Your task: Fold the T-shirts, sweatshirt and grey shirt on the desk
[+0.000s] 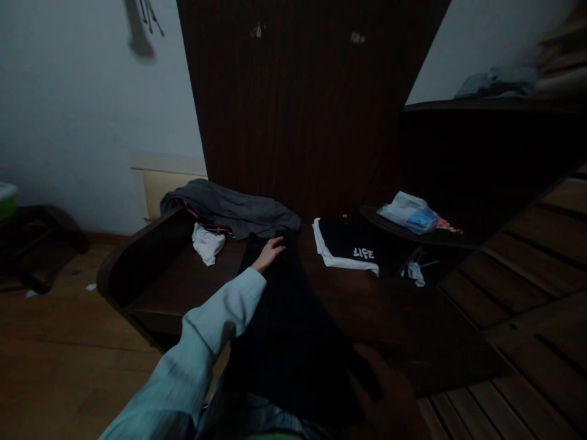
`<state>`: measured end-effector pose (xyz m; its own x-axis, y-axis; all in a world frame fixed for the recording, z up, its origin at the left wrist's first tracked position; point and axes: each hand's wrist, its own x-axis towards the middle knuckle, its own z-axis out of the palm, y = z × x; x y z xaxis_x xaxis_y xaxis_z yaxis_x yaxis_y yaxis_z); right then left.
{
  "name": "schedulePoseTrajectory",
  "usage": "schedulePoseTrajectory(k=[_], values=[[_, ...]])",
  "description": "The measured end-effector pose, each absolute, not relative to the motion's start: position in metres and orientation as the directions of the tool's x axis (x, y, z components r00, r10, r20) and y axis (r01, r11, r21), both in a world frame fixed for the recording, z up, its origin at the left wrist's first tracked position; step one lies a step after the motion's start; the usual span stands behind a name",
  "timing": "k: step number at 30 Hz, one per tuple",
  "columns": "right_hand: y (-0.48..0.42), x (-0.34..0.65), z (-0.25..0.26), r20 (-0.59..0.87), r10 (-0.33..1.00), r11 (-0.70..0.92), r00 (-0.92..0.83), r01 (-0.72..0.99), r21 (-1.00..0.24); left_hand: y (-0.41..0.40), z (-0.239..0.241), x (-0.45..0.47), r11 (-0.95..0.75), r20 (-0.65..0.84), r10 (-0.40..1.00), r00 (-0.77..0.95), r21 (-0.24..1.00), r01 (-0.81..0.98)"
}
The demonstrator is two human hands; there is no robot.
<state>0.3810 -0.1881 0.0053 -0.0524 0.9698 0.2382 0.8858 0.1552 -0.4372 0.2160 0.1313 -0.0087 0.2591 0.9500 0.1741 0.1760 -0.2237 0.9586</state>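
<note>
Nearest us, at five o'clock, our right hand (389, 391) is at the near edge of the dark cloth (284, 330); it is so dim and blurred there that we cannot tell whether its fingers pinch the fabric or merely rest against it. The cloth runs from six o'clock up to the middle, its far part lying on the dark wooden surface (165, 284). Just off centre, toward seven o'clock, our left hand (268, 255) lies on that far part, its visible fingers stretched out, slightly apart.

In our judgement, the cloth handles best with light, flat pressure from the left hand and an even pull from the right, so that no crease gets trapped.

Around it, we have a white cloth (208, 244) near nine o'clock, a folded black-and-white garment (339, 241) between three and four, and, farther back at ten, a grey cloth (229, 205).
</note>
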Motion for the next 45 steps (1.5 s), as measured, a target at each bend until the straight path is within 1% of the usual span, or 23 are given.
schedulePoseTrajectory(k=[1,2,4,6,7,9,10,12,14,16,18,21,24,27,29,33,35,38,40,41,43,45], values=[[-0.189,0.378,-0.001,0.277,0.957,0.196,-0.088,0.900,-0.389,0.132,-0.009,0.216,-0.236,0.179,0.945,0.272,0.952,0.193],[-0.189,0.373,-0.006,0.285,0.943,0.268,-0.173,0.902,-0.338,0.132,-0.009,0.216,-0.251,0.184,0.939,0.291,0.945,0.212],[-0.189,0.361,-0.014,0.220,0.871,0.487,-0.440,0.835,-0.258,0.133,-0.012,0.215,-0.294,0.204,0.917,0.342,0.926,0.238],[-0.184,0.350,-0.012,0.131,0.738,0.670,-0.662,0.694,-0.264,0.135,-0.016,0.216,-0.348,0.243,0.887,0.392,0.911,0.222],[-0.179,0.348,-0.007,0.123,0.698,0.705,-0.705,0.647,-0.290,0.136,-0.018,0.216,-0.374,0.269,0.871,0.411,0.905,0.202],[-0.161,0.350,0.011,0.162,0.743,0.654,-0.649,0.655,-0.379,0.137,-0.021,0.217,-0.414,0.310,0.844,0.438,0.895,0.164],[-0.148,0.354,0.021,0.182,0.821,0.561,-0.540,0.707,-0.432,0.137,-0.022,0.217,-0.427,0.323,0.834,0.447,0.891,0.153],[-0.113,0.363,0.040,0.175,0.886,0.450,-0.429,0.707,-0.545,0.136,-0.023,0.218,-0.448,0.340,0.821,0.460,0.881,0.150],[-0.069,0.372,0.049,0.206,0.934,0.356,-0.292,0.710,-0.608,0.134,-0.023,0.218,-0.465,0.355,0.817,0.455,0.871,0.156],[-0.023,0.378,0.047,0.241,0.957,0.283,-0.162,0.705,-0.651,0.131,-0.021,0.219,-0.465,0.361,0.829,0.426,0.869,0.167],[0.018,0.380,0.036,0.254,0.967,0.193,-0.024,0.722,-0.665,0.129,-0.020,0.220,-0.437,0.346,0.860,0.376,0.879,0.191],[0.056,0.379,0.016,0.262,0.956,0.063,0.132,0.781,-0.622,0.127,-0.017,0.220,-0.367,0.288,0.911,0.296,0.893,0.262],[0.067,0.377,0.000,0.268,0.941,-0.013,0.208,0.811,-0.585,0.126,-0.014,0.220,-0.320,0.242,0.935,0.259,0.891,0.322],[0.065,0.378,-0.008,0.288,0.942,0.034,0.174,0.803,-0.595,0.125,-0.012,0.219,-0.302,0.220,0.939,0.263,0.895,0.327],[0.064,0.380,-0.011,0.297,0.943,0.078,0.152,0.765,-0.640,0.125,-0.012,0.219,-0.290,0.210,0.942,0.263,0.903,0.317],[0.067,0.385,-0.013,0.291,0.938,0.094,0.189,0.671,-0.736,0.125,-0.013,0.219,-0.295,0.220,0.939,0.264,0.910,0.291],[0.067,0.385,-0.011,0.323,0.926,0.116,0.194,0.669,-0.734,0.125,-0.013,0.219,-0.317,0.242,0.934,0.262,0.899,0.301],[0.054,0.376,-0.001,0.427,0.889,0.196,0.164,0.707,-0.680,0.124,-0.012,0.219,-0.374,0.291,0.916,0.275,0.870,0.323],[0.034,0.364,0.008,0.463,0.882,0.267,0.090,0.715,-0.646,0.124,-0.012,0.219,-0.411,0.319,0.899,0.299,0.851,0.327],[0.020,0.357,0.011,0.459,0.888,0.308,0.023,0.712,-0.632,0.124,-0.012,0.219,-0.422,0.326,0.893,0.309,0.846,0.326],[-0.012,0.344,0.014,0.431,0.889,0.408,-0.157,0.701,-0.585,0.124,-0.013,0.219,-0.426,0.326,0.890,0.318,0.843,0.328],[-0.043,0.337,0.011,0.417,0.841,0.524,-0.344,0.710,-0.471,0.125,-0.014,0.219,-0.418,0.318,0.895,0.313,0.844,0.336]])
